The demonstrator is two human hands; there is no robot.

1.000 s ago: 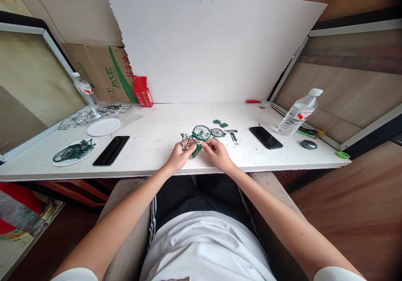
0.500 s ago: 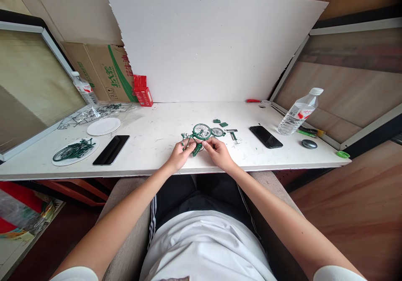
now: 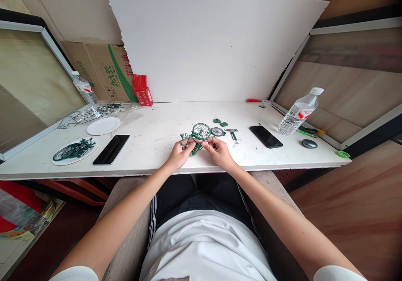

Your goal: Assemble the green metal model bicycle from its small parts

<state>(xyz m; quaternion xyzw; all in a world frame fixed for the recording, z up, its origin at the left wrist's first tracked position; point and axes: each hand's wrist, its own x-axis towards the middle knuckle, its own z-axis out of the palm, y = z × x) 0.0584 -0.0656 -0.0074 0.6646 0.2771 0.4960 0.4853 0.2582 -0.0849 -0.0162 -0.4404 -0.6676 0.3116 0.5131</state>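
Note:
Between my hands, just above the table's front edge, is a green model bicycle [image 3: 201,132] with a spoked wheel facing up. My left hand [image 3: 180,154] is closed on its left end, thumb and fingers pinching the frame. My right hand [image 3: 220,153] is closed too, its fingertips pressed on the bicycle's lower right side; just what they grip is hidden. Beyond my right fingers shows a second green spoked wheel [image 3: 217,132]; whether it is joined to the bicycle I cannot tell. Small green pieces [image 3: 223,124] and a little pump-like part [image 3: 234,137] lie to the right.
At left, a white plate [image 3: 56,160] holds green parts, near an empty plate [image 3: 103,126] and a dark phone [image 3: 111,150]. Another phone [image 3: 266,136], a water bottle [image 3: 298,112] and a grey oval object [image 3: 309,144] are at right. A white board [image 3: 201,42] stands behind.
My hands and the bicycle stay almost in place. The bicycle has tilted very slightly, its left end shifting a little to the left.

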